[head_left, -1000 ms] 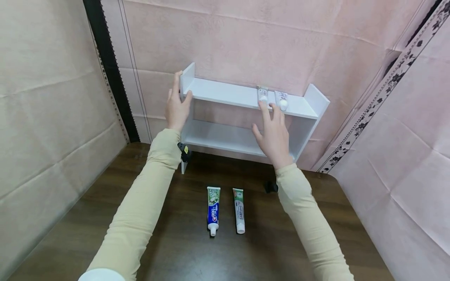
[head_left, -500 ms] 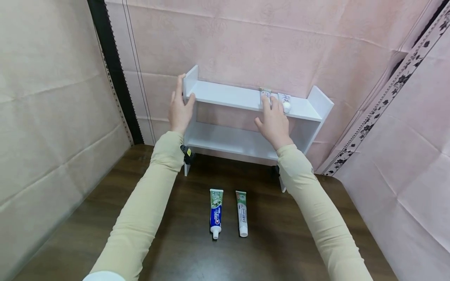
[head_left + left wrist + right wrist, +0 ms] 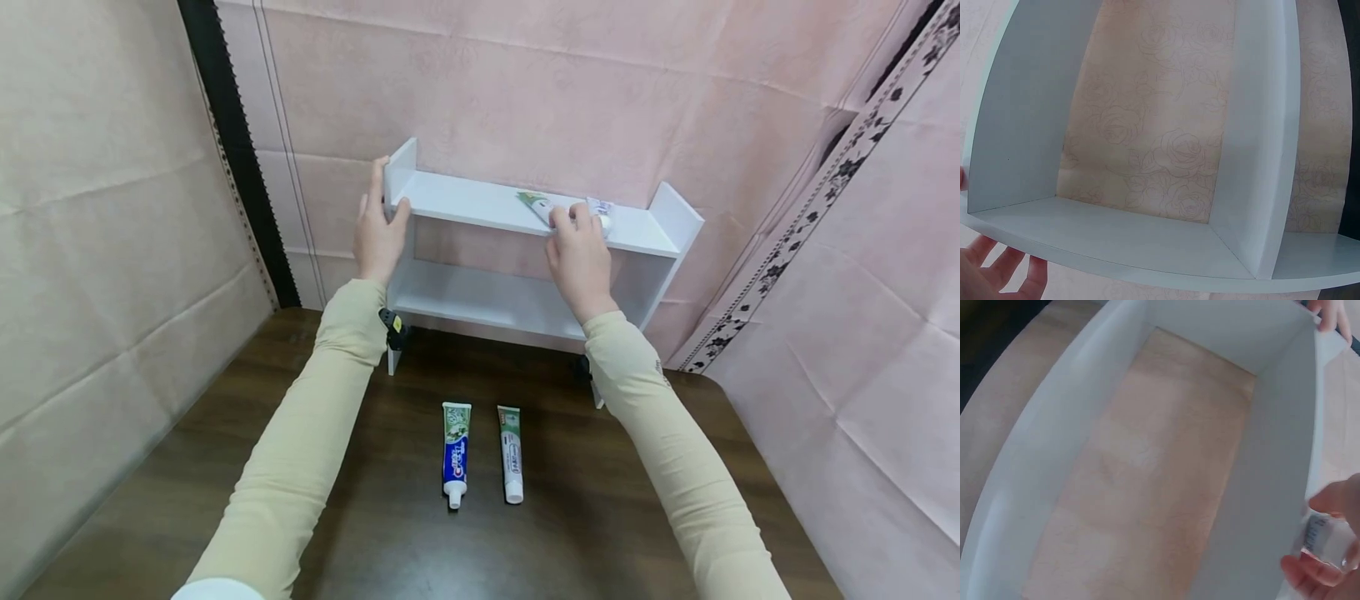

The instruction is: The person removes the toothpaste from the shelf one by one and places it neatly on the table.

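Here, the right hand (image 3: 582, 271) pinches a green-ended tube (image 3: 536, 203) beside a white tube (image 3: 602, 210) atop the shelf (image 3: 472, 200) the left hand (image 3: 378, 240) grips.

The head view looks forward and down from above, the farthest back, taking in the whole white shelf (image 3: 465, 198), the table (image 3: 375, 517), the left hand (image 3: 378, 233) and the right hand (image 3: 581, 258); the left wrist view faces into the shelf from close by, turned sideways, so the left end panel (image 3: 1116, 237) lies along the bottom; the right wrist view, also near, is turned the opposite way, that panel at the top. All three share the shelf's left end and left-hand fingers.
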`<state>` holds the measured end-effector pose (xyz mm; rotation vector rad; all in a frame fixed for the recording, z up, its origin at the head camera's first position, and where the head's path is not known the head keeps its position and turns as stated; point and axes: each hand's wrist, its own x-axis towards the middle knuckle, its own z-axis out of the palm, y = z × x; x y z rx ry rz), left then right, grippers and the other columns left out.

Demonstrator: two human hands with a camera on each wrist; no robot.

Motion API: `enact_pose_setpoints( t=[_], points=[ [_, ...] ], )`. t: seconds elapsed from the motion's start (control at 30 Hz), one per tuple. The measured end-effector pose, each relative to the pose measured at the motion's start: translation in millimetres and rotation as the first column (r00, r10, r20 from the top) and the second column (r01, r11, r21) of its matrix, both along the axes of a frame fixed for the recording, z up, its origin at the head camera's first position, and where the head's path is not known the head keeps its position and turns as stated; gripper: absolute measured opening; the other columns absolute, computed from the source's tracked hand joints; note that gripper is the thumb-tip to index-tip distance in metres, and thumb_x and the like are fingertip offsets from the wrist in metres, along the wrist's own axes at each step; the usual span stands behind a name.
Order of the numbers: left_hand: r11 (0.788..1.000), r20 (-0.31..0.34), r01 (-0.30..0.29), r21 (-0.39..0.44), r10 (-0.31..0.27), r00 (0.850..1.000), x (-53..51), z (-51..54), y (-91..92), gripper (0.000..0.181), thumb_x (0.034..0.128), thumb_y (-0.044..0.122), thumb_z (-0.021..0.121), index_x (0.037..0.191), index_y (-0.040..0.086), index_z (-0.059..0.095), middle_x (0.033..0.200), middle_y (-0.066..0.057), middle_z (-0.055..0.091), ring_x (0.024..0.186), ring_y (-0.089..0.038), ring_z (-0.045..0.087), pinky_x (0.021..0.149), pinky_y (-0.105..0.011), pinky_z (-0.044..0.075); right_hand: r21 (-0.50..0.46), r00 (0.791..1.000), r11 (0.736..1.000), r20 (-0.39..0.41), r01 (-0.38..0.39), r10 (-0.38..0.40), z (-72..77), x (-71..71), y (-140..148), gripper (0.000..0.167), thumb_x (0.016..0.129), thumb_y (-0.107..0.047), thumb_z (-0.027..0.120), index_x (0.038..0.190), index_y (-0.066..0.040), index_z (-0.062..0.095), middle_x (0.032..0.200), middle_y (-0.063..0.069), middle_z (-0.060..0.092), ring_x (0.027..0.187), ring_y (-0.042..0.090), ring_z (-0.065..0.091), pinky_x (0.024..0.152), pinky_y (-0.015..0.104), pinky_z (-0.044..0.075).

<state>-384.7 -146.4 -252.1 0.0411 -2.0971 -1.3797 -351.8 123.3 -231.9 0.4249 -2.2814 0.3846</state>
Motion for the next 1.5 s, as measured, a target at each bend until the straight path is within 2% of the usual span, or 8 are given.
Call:
enact_pose_setpoints(
  t=[0.17,0.33,0.43,0.63,0.87,1.1,1.27,1.5],
  points=[
    [1.000,0.009,-0.003,-0.006,0.003,1.000,0.7,-1.6,-1.1,0.057,0.0986,0.036,0.048,0.142,0.061,0.020,0.142,-0.010,0.047,0.115,-0.029,0.054,0.087,-0.046,0.045,-0.025,0.999,0.999,-0.043,-0.021,0.020,-4.7,-3.3,-0.2,0.011,0.096,-0.007,0.050,0.106,-0.006,0.055,0.118,0.015,0.055,0.095,0.031,0.051,0.068,0.041,0.050],
    [1.000,0.000,-0.008,-0.009,0.008,1.000,1.6,-0.8,-1.3,0.058,0.0987,0.036,0.048,0.144,0.059,0.020,0.143,-0.010,0.046,0.117,-0.030,0.054,0.088,-0.048,0.045,-0.021,0.997,0.999,-0.074,-0.026,0.024,-6.4,-2.5,-0.8,0.026,0.097,-0.007,0.049,0.121,-0.008,0.056,0.119,0.016,0.055,0.095,0.032,0.050,0.069,0.041,0.049],
    [1.000,-0.001,-0.011,-0.012,0.011,1.000,1.9,0.3,-0.9,0.058,0.0988,0.036,0.048,0.145,0.057,0.020,0.144,-0.009,0.046,0.118,-0.030,0.053,0.088,-0.049,0.044,-0.032,0.996,0.999,-0.083,-0.029,0.027,-6.8,-0.2,-1.4,0.029,0.096,-0.006,0.050,0.124,-0.007,0.057,0.116,0.017,0.054,0.092,0.032,0.051,0.069,0.041,0.048],
    [1.000,0.002,-0.011,-0.013,0.011,1.000,1.0,1.5,-0.1,0.059,0.0988,0.036,0.048,0.145,0.059,0.019,0.144,-0.009,0.046,0.118,-0.030,0.054,0.089,-0.048,0.044,-0.071,0.995,0.996,-0.082,-0.056,0.050,-5.9,7.7,-1.6,0.026,0.092,-0.002,0.052,0.116,0.000,0.061,0.103,0.020,0.050,0.086,0.031,0.050,0.069,0.042,0.047],
    [0.999,0.004,-0.021,-0.025,0.021,1.000,-0.2,-0.3,0.9,0.058,0.0989,0.037,0.048,0.145,0.059,0.018,0.143,-0.008,0.047,0.118,-0.030,0.054,0.088,-0.048,0.045,-0.128,0.997,0.990,-0.041,-0.065,0.060,-8.9,21.2,0.5,0.031,0.091,-0.003,0.056,0.121,0.001,0.061,0.109,0.023,0.047,0.083,0.031,0.056,0.071,0.042,0.051],
    [1.000,0.003,-0.021,-0.020,0.021,1.000,-1.5,-1.0,3.1,0.058,0.0988,0.037,0.048,0.144,0.059,0.019,0.142,-0.009,0.048,0.115,-0.030,0.055,0.086,-0.046,0.045,-0.165,0.995,0.982,-0.068,-0.088,0.078,-16.9,36.4,3.7,0.028,0.090,-0.004,0.058,0.117,0.001,0.062,0.109,0.024,0.047,0.084,0.034,0.059,0.072,0.044,0.052],
    [1.000,0.000,-0.016,-0.016,0.016,1.000,-0.7,-2.0,2.8,0.058,0.0987,0.037,0.048,0.146,0.055,0.020,0.142,-0.010,0.048,0.116,-0.031,0.055,0.087,-0.047,0.045,-0.192,0.991,0.974,-0.090,-0.117,0.101,-25.6,46.9,6.8,0.027,0.089,-0.003,0.060,0.115,-0.001,0.063,0.108,0.023,0.047,0.081,0.034,0.058,0.070,0.045,0.052],
    [1.000,-0.008,-0.020,-0.009,0.020,1.000,-1.0,-1.7,1.5,0.058,0.0985,0.036,0.047,0.145,0.058,0.020,0.141,-0.010,0.048,0.116,-0.030,0.054,0.088,-0.047,0.045,-0.238,0.985,0.959,-0.112,-0.153,0.129,-38.8,56.5,12.3,0.028,0.090,-0.004,0.060,0.117,-0.001,0.063,0.103,0.022,0.044,0.077,0.034,0.058,0.065,0.045,0.053]
  ],
)
